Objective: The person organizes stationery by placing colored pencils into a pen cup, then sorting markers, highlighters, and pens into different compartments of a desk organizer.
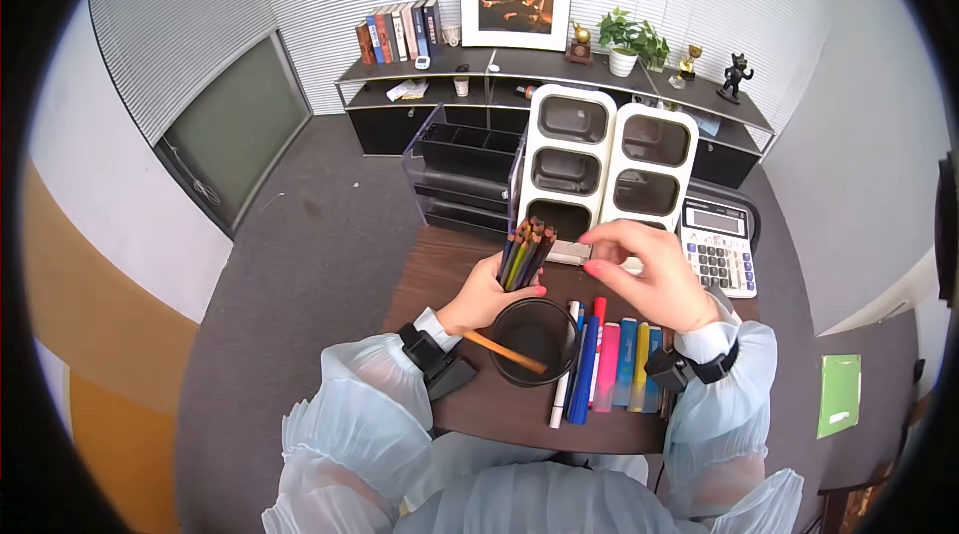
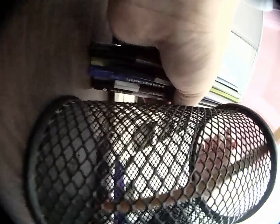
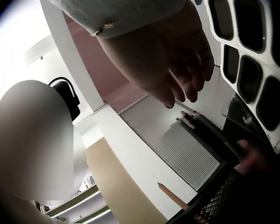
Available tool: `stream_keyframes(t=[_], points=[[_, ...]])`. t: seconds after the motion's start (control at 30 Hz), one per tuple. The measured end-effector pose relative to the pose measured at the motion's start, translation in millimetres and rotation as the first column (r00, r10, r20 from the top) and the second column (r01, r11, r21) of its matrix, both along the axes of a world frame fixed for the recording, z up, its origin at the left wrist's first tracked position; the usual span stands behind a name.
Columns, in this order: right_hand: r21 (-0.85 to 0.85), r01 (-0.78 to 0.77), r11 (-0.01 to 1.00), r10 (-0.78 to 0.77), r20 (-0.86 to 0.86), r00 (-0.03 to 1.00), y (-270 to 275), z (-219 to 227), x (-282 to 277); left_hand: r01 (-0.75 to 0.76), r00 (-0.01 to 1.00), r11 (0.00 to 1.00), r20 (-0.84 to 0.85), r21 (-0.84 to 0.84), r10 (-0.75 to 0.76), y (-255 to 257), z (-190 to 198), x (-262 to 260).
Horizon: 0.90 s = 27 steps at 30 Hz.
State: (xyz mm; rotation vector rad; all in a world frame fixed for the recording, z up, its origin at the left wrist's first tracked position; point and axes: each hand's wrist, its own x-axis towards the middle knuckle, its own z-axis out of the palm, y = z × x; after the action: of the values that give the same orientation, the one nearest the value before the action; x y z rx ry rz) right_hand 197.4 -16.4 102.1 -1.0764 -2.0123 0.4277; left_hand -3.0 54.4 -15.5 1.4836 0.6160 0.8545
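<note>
My left hand grips an upright bundle of coloured pencils, their sharpened tips pointing up. Right beside that hand is a black mesh pen cup, with one orange-brown pencil leaning inside and sticking out over its rim. In the left wrist view the lower pencil ends show behind the mesh, under the thumb side of the hand. Just right of the bundle my right hand hovers, thumb and fingers apart with nothing between them. The right wrist view shows its fingers loosely bent above the pencil tips.
Several markers and highlighters, including a blue marker and a pink highlighter, lie right of the cup. Behind stand a white organizer with dark compartments and a black drawer rack. A calculator sits at the right.
</note>
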Motion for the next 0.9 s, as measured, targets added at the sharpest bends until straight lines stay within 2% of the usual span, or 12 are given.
stream_keyframes(t=[0.13, 0.2, 0.4, 0.47, 0.53, 0.57, 0.6, 0.67, 0.73, 0.8, 0.83, 0.9], points=[[-0.135, -0.037, 0.99, 0.035, -0.017, 0.999, 13, -20, -5, 0.063, 0.995, 0.997, -0.076, 0.045, -0.059, 2, -4, -1], [-0.113, -0.013, 0.994, 0.009, -0.036, 0.999, 13, -25, -7, 0.104, 0.994, 0.994, 0.035, 0.039, -0.106, 2, -5, 3], [0.196, 0.071, 0.978, -0.056, -0.08, 0.995, 10, -17, 5, 0.063, 0.997, 0.998, -0.048, 0.02, -0.062, 0, 2, 2], [0.081, 0.215, 0.973, -0.147, -0.498, 0.854, -7, -4, 11, 0.031, 0.989, 0.999, -0.146, 0.024, -0.027, 3, 2, -1], [0.251, 0.318, 0.914, -0.063, -0.687, 0.724, -16, 7, 22, -0.015, 0.997, 1.0, -0.078, -0.016, 0.013, -1, 7, 0], [0.287, 0.233, 0.929, 0.036, -0.697, 0.716, -18, 10, 27, -0.028, 0.996, 1.0, -0.087, -0.009, 0.027, -1, 8, 0], [0.326, 0.15, 0.933, 0.133, -0.701, 0.7, -20, 10, 30, -0.038, 0.995, 0.999, -0.094, -0.001, 0.038, -1, 8, 0], [0.229, 0.082, 0.97, 0.054, -0.532, 0.845, -26, 7, 24, -0.027, 0.998, 0.999, -0.064, -0.035, 0.024, 1, 3, 1], [0.069, -0.199, 0.978, 0.209, -0.212, 0.955, -17, 13, 14, -0.012, 0.999, 0.998, -0.042, -0.067, 0.009, 0, 3, 1], [0.139, -0.248, 0.959, 0.261, -0.087, 0.961, -8, 2, 11, -0.007, 1.0, 0.989, -0.006, -0.146, 0.006, -1, 9, 2], [0.142, -0.245, 0.959, 0.259, -0.093, 0.961, -8, 0, 9, -0.016, 0.999, 1.0, -0.051, -0.024, 0.015, 1, 7, 1], [-0.039, -0.109, 0.993, 0.099, -0.207, 0.973, -8, -2, 3, 0.004, 0.996, 0.999, -0.087, 0.043, 0.0, 4, -4, -2]])
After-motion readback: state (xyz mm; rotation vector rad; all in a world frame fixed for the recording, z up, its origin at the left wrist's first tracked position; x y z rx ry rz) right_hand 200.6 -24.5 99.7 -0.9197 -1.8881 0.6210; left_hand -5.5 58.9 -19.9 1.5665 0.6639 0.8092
